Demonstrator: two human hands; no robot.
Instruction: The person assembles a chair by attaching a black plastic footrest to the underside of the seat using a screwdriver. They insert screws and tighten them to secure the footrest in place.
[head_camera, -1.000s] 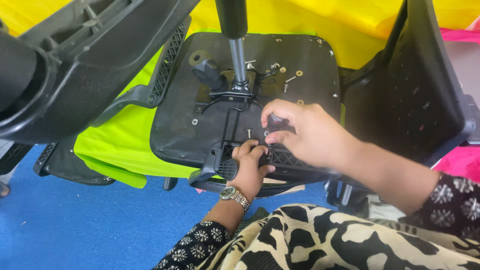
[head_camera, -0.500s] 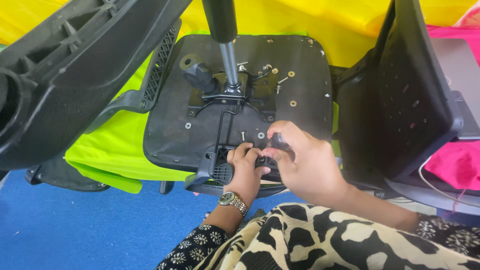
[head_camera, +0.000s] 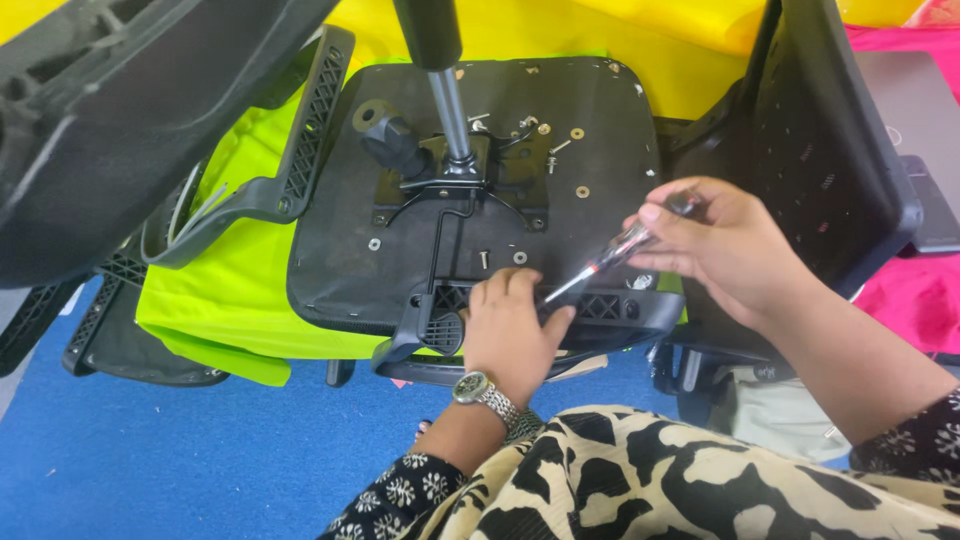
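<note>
We press our left hand (head_camera: 512, 330) palm-down, fingers curled, onto the black armrest bracket (head_camera: 560, 310) at the near edge of the upturned chair seat (head_camera: 400, 260), wrist bent upward with the metal watch (head_camera: 487, 396) facing us. Our right hand (head_camera: 722, 245) comes in from the right, forearm angled low across our patterned lap, fingers closed around a screwdriver (head_camera: 612, 255) whose clear handle sits in the grip. The shaft slants down-left, its tip meeting the bracket just beside our left fingertips (head_camera: 555, 318).

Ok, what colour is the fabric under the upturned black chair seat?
Bright lime-green fabric, beneath the black plastic chair seat; clearest in the head view.
</note>
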